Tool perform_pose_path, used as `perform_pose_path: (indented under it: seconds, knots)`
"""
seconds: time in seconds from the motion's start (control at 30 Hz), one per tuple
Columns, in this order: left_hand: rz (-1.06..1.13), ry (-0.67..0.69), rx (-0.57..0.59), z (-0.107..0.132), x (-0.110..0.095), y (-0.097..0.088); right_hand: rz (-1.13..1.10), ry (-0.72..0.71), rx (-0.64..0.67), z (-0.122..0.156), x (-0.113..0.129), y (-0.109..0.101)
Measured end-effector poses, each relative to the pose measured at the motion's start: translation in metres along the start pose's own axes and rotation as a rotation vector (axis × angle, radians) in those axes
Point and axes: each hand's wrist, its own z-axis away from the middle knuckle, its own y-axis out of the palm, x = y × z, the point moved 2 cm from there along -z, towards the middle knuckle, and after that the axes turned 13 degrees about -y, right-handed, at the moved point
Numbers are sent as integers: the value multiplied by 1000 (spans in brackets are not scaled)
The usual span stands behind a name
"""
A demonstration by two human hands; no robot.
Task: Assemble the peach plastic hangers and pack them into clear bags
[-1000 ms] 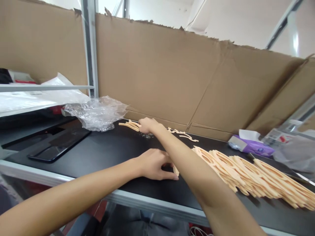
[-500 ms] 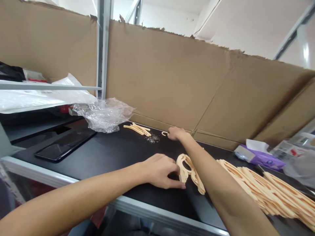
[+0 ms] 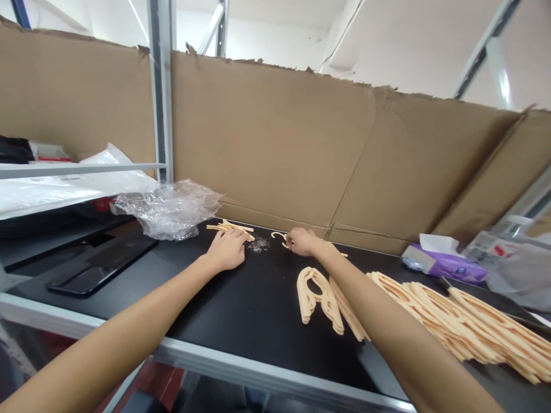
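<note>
My left hand [image 3: 227, 250] reaches over thin cream plastic strips [image 3: 218, 226] near the back edge; its fingers stretch onto them and the tips are partly hidden. With its fingers pinched, my right hand [image 3: 302, 241] holds a small cream hanger hook [image 3: 279, 235] close to the cardboard. A short stack of cream plastic folding hanger parts [image 3: 306, 295] lies in front, between my forearms, touched by neither hand. More such parts sit partly behind my right forearm. To the right is a large pile of cream hanger parts [image 3: 456, 321].
Small clear scraps [image 3: 258, 245] lie between my hands. At left are crumpled clear plastic [image 3: 172, 209] and a black phone-like slab [image 3: 101, 267]. A purple tissue box [image 3: 458, 268] stands at right. A cardboard wall [image 3: 267, 137] closes off the back of the black tabletop [image 3: 232, 321].
My left hand has left the folding hanger parts and moved to the far-left strips. My right hand stays by the hook. The view has shifted slightly.
</note>
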Motion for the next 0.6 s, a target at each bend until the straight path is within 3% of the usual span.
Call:
perform_pose_path:
  seconds: [0.07, 0.17, 0.33, 0.6]
  knots:
    - [-10, 10, 47, 0, 1, 4, 8, -31, -20, 3, 5, 0]
    - [7, 41, 23, -1, -1, 5, 10, -65, -55, 6, 11, -3]
    - [47, 84, 26, -4, -4, 6, 3, -83, -148, 6, 20, -24]
    - [13, 3, 59, -6, 2, 7, 105, -49, -413, 16, 47, -49]
